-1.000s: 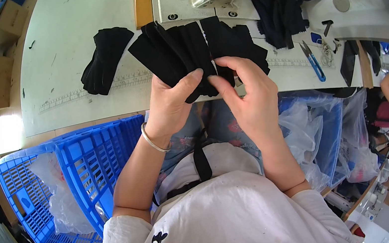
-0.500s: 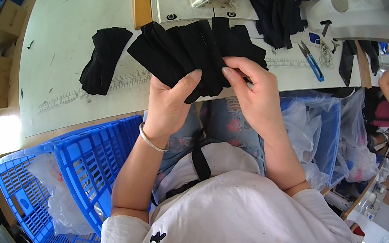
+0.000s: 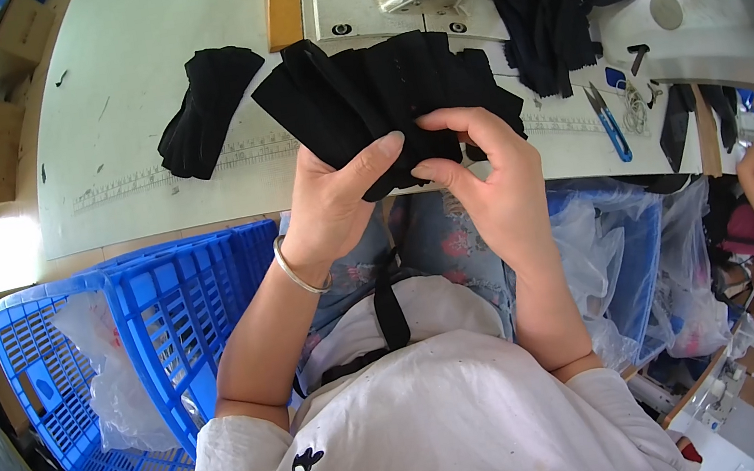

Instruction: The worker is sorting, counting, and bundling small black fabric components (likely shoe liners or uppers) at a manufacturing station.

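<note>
- Left hand [image 3: 330,199]: grip was clamped on fanned black fabric strips [image 3: 345,84].
- Right hand [image 3: 501,173]: thumb and forefinger stood apart at their near edge; couldn't tell if pinching.
- Strips lay just beyond both hands, over counter [image 3: 114,109], long axes running away.
- Ruler scale [image 3: 156,181] was printed there; no brand legible.

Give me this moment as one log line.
left hand: gripping black fabric strips | right hand: touching the same strips | worktable: another black fabric bundle, blue-handled thread snips | lower left: blue plastic crate
</note>
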Motion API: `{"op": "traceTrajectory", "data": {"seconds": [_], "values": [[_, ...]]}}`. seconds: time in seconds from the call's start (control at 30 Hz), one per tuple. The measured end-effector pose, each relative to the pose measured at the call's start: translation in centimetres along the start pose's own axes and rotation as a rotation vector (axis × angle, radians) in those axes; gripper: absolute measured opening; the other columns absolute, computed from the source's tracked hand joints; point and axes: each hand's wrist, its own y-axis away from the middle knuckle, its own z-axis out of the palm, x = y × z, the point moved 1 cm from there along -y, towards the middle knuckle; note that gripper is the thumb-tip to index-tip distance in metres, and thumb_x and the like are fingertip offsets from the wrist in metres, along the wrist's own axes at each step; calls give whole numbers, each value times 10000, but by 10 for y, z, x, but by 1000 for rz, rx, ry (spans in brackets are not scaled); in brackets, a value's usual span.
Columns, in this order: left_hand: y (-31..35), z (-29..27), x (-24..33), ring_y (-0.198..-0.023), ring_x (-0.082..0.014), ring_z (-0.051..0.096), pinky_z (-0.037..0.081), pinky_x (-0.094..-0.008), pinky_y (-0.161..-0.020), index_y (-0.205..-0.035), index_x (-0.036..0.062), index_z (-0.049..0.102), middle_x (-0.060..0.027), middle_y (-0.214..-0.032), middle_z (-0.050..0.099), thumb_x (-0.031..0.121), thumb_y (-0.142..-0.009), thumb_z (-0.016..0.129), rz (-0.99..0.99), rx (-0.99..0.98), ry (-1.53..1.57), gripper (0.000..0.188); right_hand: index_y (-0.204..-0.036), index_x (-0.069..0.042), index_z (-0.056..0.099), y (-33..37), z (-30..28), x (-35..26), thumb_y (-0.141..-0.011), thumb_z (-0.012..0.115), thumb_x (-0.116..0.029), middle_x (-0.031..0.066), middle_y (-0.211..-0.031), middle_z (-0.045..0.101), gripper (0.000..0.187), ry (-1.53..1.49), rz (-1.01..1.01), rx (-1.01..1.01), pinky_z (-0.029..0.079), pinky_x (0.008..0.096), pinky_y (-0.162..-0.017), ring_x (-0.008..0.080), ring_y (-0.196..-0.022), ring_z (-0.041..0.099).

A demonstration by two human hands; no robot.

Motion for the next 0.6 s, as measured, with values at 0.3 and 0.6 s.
{"op": "traceTrajectory", "data": {"seconds": [0.3,0.6], "values": [[0,-4,-2,-1008,-156,625,515,-319,-886,-1181,-1,590,-80,-1125,644,-7,-904,612,-6,-16,11,277,-960,-23,623,1,-1,-1,-843,645,5,102,-921,641,122,47,-22,15,500,339,-728,272,-818,647],[3,-3,-1,-1023,-157,618,511,-321,-895,-1174,-3,598,-78,-1120,647,0,-911,607,8,-14,16,263,-967,-28,605,2,0,3,-741,786,-107,82,-928,627,301,-3,-24,-31,478,346,-730,262,-840,610]]}}
